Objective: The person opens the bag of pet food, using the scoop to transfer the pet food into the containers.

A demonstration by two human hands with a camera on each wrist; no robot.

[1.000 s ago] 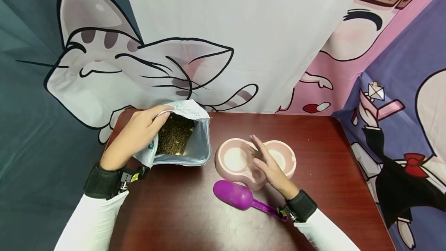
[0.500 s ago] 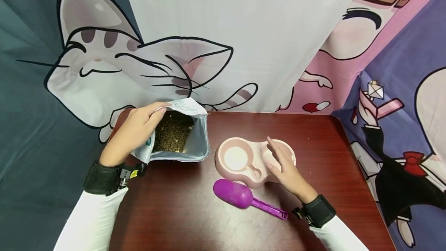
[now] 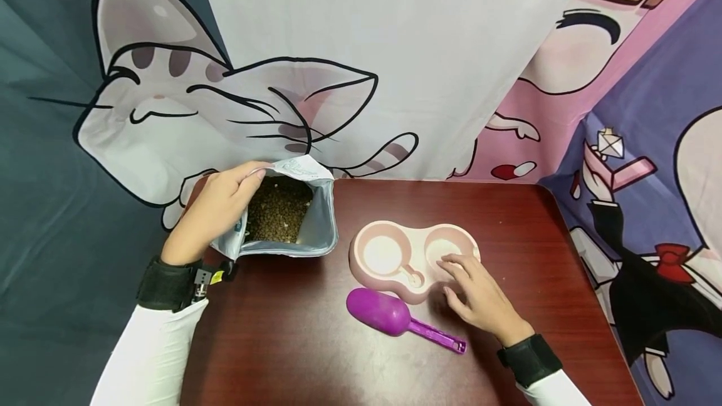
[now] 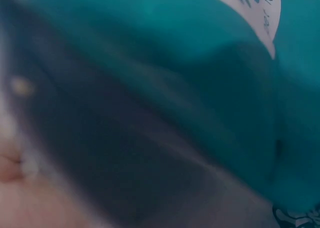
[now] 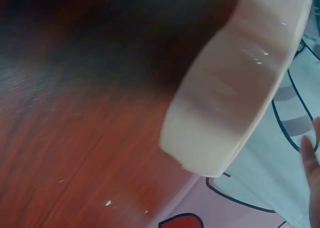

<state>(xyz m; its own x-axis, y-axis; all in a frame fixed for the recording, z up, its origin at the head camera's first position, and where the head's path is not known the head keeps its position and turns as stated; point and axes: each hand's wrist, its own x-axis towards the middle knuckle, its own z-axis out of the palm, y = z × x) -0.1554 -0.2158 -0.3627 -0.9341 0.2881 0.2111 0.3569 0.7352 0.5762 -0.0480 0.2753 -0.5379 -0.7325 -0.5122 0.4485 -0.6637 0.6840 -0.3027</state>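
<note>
My left hand (image 3: 225,202) pinches the left rim of an opened pet food bag (image 3: 319,230) at the table's back left. Brown kibble (image 3: 279,208) shows inside its silver lining. The left wrist view has the bag's teal outside (image 4: 225,103) close up, with part of the hand at the lower left. My right hand (image 3: 482,296), fingers loosely bent and holding nothing, hovers at the right bowl of a pink double pet bowl (image 3: 420,249). In the right wrist view, the bowl's pale side wall (image 5: 225,88) fills the centre and fingers (image 5: 311,163) show at the right edge.
A purple scoop (image 3: 383,312) lies on the table just in front of the double bowl, handle pointing right. The brown table (image 3: 293,331) ends at a hanging cloth (image 3: 395,49) printed with a cartoon cat. A few crumbs (image 5: 108,203) dot the tabletop.
The right hand has moved right and toward me, from over the bowl's middle to its right side, and its fingers have bent. The left hand and bag have shifted slightly left and back.
</note>
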